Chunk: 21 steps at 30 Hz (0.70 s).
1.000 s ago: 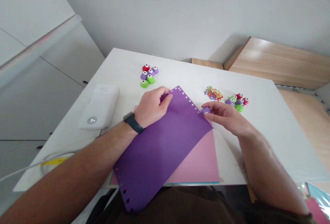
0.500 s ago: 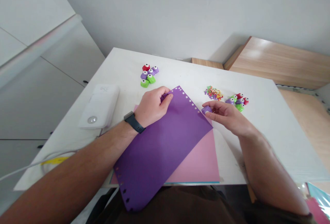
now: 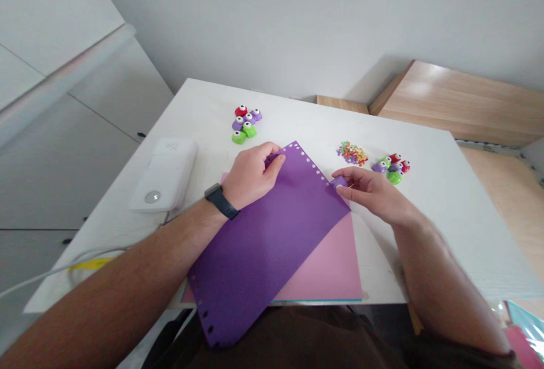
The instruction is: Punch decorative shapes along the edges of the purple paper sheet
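Note:
A sheet of purple cardstock [image 3: 259,250] lies slanted on the table, with small flower-shaped holes along its upper right edge and round or star-shaped holes near its lower end. My left hand [image 3: 250,176] holds its top corner, and a dark watch [image 3: 221,201] sits on that wrist. At the sheet's right edge, my right hand [image 3: 374,193] pinches a small purple craft punch [image 3: 339,182], with the edge running into it. A pink sheet [image 3: 323,264] lies under the purple one.
Two clusters of several craft punches [image 3: 245,125] [image 3: 393,168] stand on the white table [image 3: 425,233], with a pile of coloured paper shapes [image 3: 352,153] beside the right cluster. A white pouch [image 3: 164,175] and a cable lie at left. Wooden boards stand beyond the table.
My right hand and the punch have shifted very slightly along the sheet's edge. My left hand and the purple sheet have stayed in place.

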Each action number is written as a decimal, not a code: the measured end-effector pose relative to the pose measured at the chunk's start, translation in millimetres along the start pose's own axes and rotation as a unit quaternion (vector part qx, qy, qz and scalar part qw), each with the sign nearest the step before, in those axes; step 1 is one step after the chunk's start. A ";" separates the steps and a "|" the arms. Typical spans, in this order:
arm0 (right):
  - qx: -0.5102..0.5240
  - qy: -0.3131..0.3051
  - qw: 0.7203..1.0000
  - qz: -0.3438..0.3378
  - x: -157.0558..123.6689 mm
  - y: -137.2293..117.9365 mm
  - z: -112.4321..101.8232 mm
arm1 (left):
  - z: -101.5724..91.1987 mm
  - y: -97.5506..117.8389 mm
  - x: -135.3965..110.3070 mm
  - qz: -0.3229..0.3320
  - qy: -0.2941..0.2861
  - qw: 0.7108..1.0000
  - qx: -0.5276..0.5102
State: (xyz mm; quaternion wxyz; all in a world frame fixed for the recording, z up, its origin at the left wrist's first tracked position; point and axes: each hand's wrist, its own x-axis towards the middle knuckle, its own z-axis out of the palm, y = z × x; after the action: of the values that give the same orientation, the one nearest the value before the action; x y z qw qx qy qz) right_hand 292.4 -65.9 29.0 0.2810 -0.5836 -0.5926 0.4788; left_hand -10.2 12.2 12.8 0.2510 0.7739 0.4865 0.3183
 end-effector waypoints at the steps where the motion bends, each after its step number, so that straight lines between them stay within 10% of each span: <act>1: -0.004 -0.001 1.000 0.001 0.0 -0.2 0.2 | 0.0 -0.1 0.1 0.002 0.000 1.000 -0.001; 21: -0.013 -0.043 0.999 0.000 1.3 8.9 8.5 | 0.3 0.5 -0.4 0.003 0.016 1.000 0.000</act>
State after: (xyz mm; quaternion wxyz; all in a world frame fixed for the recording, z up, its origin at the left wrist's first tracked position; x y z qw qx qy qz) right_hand 288.3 -67.9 17.4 0.2478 -0.5662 -0.6099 0.4960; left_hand -9.8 11.6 12.9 0.2423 0.7700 0.4881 0.3318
